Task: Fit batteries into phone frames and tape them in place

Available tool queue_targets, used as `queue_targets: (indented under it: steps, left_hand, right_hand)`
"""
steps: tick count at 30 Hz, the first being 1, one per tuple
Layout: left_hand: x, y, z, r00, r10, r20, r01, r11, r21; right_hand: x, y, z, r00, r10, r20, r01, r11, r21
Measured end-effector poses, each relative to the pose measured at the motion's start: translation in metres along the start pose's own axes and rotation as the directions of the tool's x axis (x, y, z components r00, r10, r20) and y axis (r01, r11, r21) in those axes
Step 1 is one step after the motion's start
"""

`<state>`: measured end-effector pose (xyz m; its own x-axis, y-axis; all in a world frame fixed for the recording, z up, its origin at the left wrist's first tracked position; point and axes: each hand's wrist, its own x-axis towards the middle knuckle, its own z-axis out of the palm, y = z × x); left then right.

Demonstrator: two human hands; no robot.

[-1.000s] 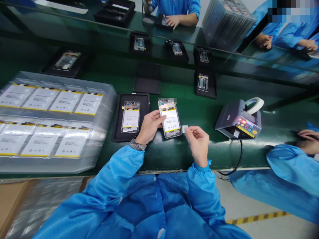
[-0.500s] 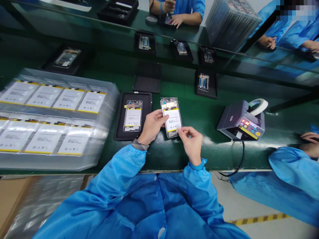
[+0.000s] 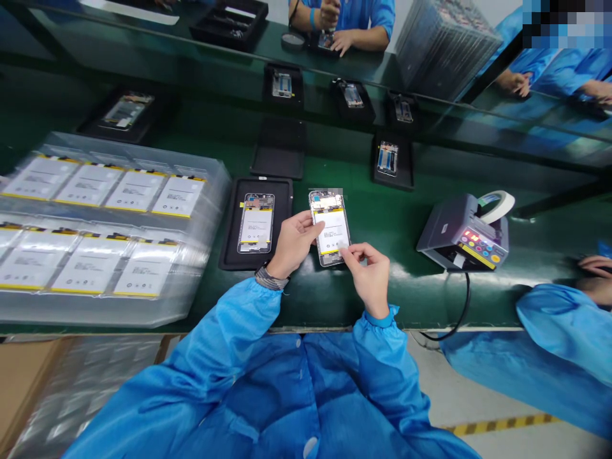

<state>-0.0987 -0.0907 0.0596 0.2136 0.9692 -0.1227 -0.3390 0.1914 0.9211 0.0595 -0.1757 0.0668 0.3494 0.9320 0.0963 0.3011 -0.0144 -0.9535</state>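
An opened phone (image 3: 330,231) with a white, yellow-edged battery in it is held above the green bench, tilted slightly. My left hand (image 3: 297,242) grips its left side, thumb over the battery's edge. At its lower right corner, the thumb and index finger of my right hand (image 3: 369,274) are pinched on the edge; whether they hold anything besides the phone is hidden. Just left, a second opened phone (image 3: 256,223) with a battery lies in a black tray (image 3: 231,245).
A clear plastic tray (image 3: 191,306) of several batteries lies left. A tape dispenser (image 3: 461,233) with a tape roll stands right, its cable hanging over the edge. Black trays with phone frames (image 3: 387,158) sit farther back. Co-workers' hands (image 3: 342,39) show behind the shelf.
The view has shifted very slightly. Both hands keep the same hold on the phone, with no clear movement.
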Motion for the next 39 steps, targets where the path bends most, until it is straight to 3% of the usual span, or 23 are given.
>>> queue_targets:
  steps: [4,19,29,35,39]
  left_hand:
    - [0.001,-0.001,-0.001,1.000,0.002,-0.016,-0.002,1.000,0.019]
    - [0.001,-0.001,-0.003,1.000,0.005,-0.024,-0.005,1.000,-0.003]
    - [0.000,0.001,-0.002,0.998,-0.060,0.008,0.061,0.997,-0.039]
    - [0.001,-0.001,-0.003,0.998,-0.055,0.036,0.056,0.998,-0.030]
    - [0.003,-0.002,-0.004,0.998,-0.048,0.039,0.050,0.998,-0.037]
  right_hand:
    - [0.001,-0.001,-0.002,0.999,0.035,0.018,-0.036,0.997,0.065]
    - [0.001,0.006,0.005,0.999,-0.048,-0.005,0.048,0.998,-0.044]
    - [0.003,0.009,-0.003,0.999,0.004,0.043,0.001,0.995,-0.102]
    - [0.008,0.014,-0.008,0.994,0.090,0.068,-0.093,0.995,0.030]
    - [0.010,0.010,-0.009,0.975,0.164,0.152,-0.191,0.963,0.189]
